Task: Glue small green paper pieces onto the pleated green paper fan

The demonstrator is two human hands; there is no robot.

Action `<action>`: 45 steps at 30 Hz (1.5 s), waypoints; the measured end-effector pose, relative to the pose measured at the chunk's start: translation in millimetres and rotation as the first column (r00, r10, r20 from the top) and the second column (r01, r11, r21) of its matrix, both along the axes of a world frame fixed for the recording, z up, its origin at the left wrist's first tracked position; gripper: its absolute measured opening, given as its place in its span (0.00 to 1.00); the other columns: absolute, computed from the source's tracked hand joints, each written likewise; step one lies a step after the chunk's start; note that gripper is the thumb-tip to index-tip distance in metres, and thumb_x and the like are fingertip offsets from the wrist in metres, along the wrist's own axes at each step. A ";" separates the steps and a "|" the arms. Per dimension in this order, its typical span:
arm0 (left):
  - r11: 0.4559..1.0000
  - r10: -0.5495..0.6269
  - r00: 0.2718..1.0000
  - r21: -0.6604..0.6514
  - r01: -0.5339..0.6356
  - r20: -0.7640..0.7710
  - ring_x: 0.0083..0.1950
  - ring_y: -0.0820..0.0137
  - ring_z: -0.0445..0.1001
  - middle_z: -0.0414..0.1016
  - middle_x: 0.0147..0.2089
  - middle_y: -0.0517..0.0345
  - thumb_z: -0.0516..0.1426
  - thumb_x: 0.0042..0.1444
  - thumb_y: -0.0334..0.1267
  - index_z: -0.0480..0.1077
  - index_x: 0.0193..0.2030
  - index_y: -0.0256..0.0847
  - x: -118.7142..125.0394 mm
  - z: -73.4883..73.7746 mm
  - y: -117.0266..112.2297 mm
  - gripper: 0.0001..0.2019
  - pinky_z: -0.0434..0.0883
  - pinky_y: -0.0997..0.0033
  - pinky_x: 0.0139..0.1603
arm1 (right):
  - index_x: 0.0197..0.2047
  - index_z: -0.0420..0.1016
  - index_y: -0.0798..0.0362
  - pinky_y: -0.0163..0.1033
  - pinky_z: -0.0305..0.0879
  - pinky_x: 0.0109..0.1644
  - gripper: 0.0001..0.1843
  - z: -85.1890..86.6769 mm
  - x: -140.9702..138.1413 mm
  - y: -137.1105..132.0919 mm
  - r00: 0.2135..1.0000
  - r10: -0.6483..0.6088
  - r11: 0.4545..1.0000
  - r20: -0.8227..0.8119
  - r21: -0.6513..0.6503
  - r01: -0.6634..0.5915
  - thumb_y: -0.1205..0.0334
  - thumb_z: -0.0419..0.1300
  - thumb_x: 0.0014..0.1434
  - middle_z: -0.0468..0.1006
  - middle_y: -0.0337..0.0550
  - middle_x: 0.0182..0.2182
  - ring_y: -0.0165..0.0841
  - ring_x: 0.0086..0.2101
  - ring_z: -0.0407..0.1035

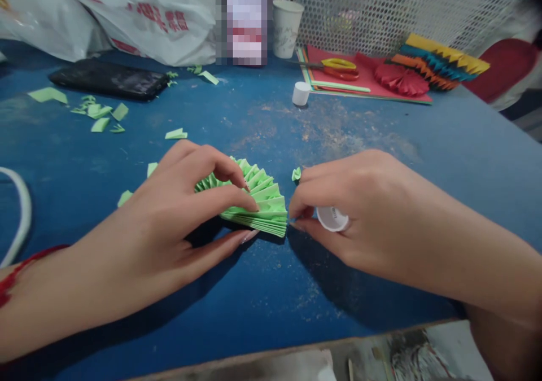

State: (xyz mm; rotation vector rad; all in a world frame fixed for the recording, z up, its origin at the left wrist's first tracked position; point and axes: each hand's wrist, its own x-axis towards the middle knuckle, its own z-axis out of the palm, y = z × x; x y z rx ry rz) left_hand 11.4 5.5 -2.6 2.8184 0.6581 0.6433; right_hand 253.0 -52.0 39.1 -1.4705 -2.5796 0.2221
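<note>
Head view: left grip (pixel 178 206) pinching a pleated green paper fan (pixel 265 197), lying on the blue desk (pixel 258 296); light, flimsy, best held at its gathered folds. Right grip (pixel 347 211) curling around a white cap (pixel 332 219), just beside the fan.

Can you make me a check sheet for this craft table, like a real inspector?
surface: blue tabletop, scuffed and speckled with pale dust.
job's things: pleated green paper fan; white round cap.
clutter: green paper scraps, black phone, scissors on red paper, white plastic bag.
grippers: left hand pinches the fan; right hand holds the cap against its fingers.
cables: nothing seen.
surroundings: white mesh behind the table, paper cup, red paper fan.
</note>
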 end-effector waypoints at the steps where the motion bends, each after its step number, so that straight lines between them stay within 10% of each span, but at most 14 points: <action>1: 1.000 0.003 1.000 -0.002 -0.003 -0.002 0.52 0.63 0.66 0.68 0.50 0.57 0.56 0.65 0.39 0.73 0.47 0.49 0.1 0.2 0.0 0.07 0.66 0.58 0.53 | 0.31 0.77 0.52 0.35 0.56 0.34 0.08 -0.1 0.0 -0.1 1.000 0.017 1.000 -0.013 -0.015 -0.018 0.69 0.60 0.61 0.74 0.38 0.24 0.28 0.27 0.67; 45: 0.997 0.017 1.000 -0.078 -0.017 0.004 0.53 0.59 0.66 0.70 0.51 0.55 0.57 0.63 0.42 0.74 0.47 0.52 -1.6 3.5 -1.0 0.08 0.69 0.55 0.52 | 0.30 0.78 0.54 0.35 0.54 0.33 0.11 -0.8 -6.5 2.6 0.999 0.020 1.000 -0.033 -0.015 -0.021 0.75 0.59 0.59 0.73 0.38 0.24 0.26 0.27 0.66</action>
